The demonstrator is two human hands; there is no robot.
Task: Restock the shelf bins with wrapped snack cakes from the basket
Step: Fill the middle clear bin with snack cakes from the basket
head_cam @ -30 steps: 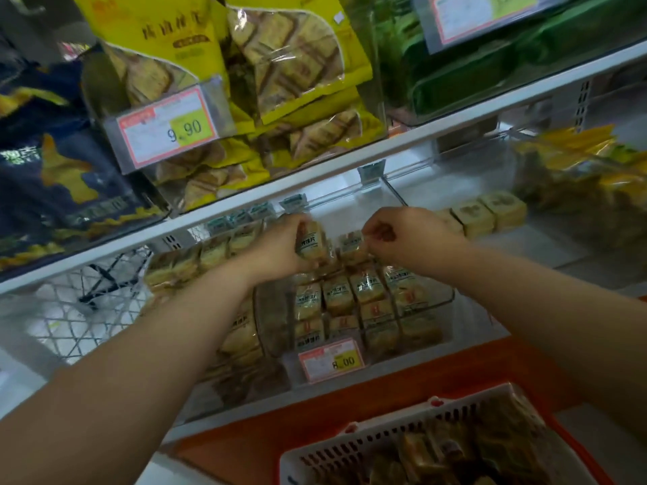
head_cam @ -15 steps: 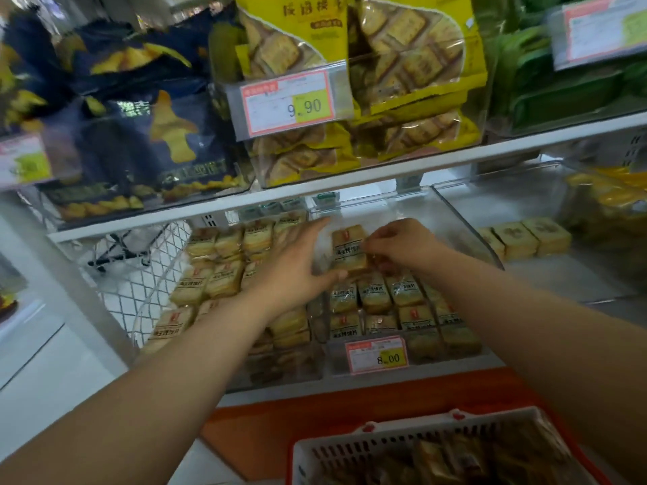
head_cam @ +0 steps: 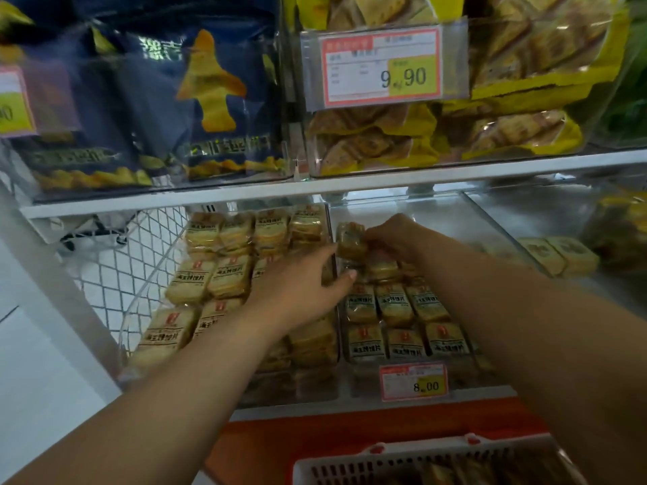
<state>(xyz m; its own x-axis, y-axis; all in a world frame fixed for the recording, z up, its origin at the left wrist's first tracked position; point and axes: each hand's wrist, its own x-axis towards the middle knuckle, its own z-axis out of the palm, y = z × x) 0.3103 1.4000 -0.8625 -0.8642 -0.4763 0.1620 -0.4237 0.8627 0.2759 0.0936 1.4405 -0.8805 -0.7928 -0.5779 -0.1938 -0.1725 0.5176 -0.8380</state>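
Head view: the right hand (head_cam: 395, 236) pinches a wrapped snack cake (head_cam: 351, 239) upright above the rear rows of the clear shelf bin (head_cam: 465, 218). The left hand (head_cam: 301, 288), fingers extended, touches its lower edge. A white basket (head_cam: 350, 465) sits below. Since half a second ago, the camera moved closer; the cake stays raised.

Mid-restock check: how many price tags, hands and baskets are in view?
Price tags: 3, reading 9.90, 8.00, one cut off left
Hands: 2, left hand, right hand gripping a snack cake
Basket: 1
Total: 6
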